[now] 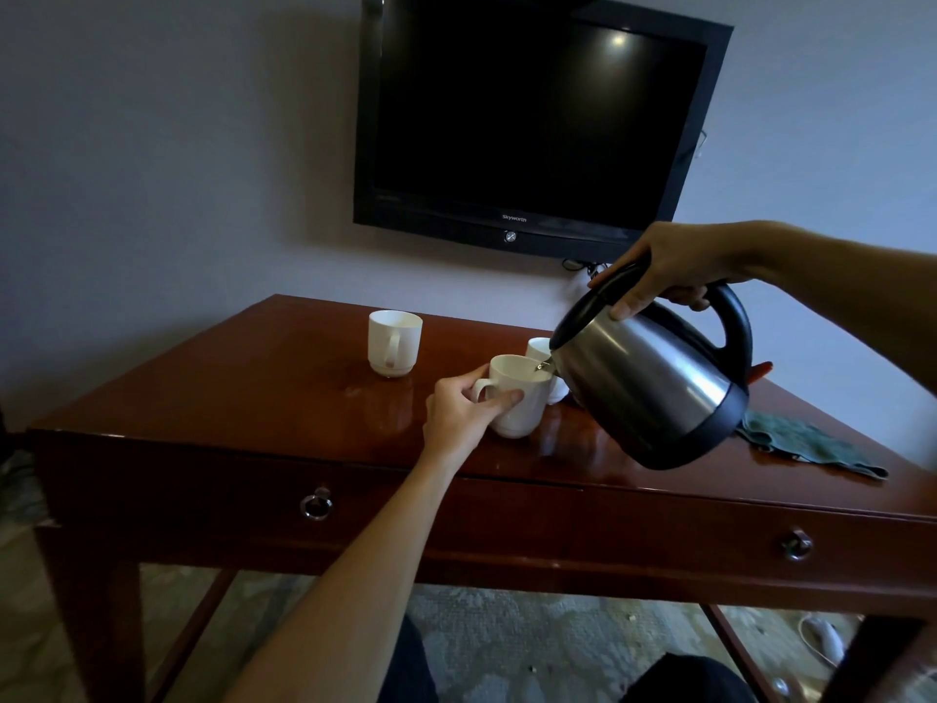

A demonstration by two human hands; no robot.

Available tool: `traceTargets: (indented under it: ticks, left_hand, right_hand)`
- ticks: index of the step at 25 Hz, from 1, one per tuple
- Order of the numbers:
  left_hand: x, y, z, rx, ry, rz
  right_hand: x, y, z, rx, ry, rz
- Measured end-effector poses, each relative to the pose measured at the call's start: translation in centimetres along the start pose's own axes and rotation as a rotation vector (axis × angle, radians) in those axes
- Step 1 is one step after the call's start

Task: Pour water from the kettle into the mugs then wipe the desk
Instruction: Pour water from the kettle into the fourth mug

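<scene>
Kettle tipped over the near mug

The right hand (669,268) grips the kettle (654,388) by its black handle, spout over the white mug (519,398) the left hand (464,416) steadies (green cloth (806,443) below the kettle hand).

My bare arms and dark trousers

My left hand (464,416) and right hand (674,268) wear no gloves, rings or watch; both forearms are sleeveless, and dark trousers (679,679) cover my knees.
</scene>
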State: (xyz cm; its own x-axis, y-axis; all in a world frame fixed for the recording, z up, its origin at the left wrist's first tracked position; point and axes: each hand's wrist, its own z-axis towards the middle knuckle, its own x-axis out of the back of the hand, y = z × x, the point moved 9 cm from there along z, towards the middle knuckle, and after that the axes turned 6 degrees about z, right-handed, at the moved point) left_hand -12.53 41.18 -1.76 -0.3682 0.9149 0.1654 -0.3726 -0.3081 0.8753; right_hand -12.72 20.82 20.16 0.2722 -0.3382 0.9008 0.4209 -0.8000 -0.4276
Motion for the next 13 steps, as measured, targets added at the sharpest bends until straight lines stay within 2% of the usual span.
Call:
traceTargets:
  ticks: [13]
  left_hand:
    - [0.06,-0.28,0.12,0.014,0.008,0.003]
  right_hand:
    - [0.04,0.14,0.33,-0.003,-0.010,-0.003]
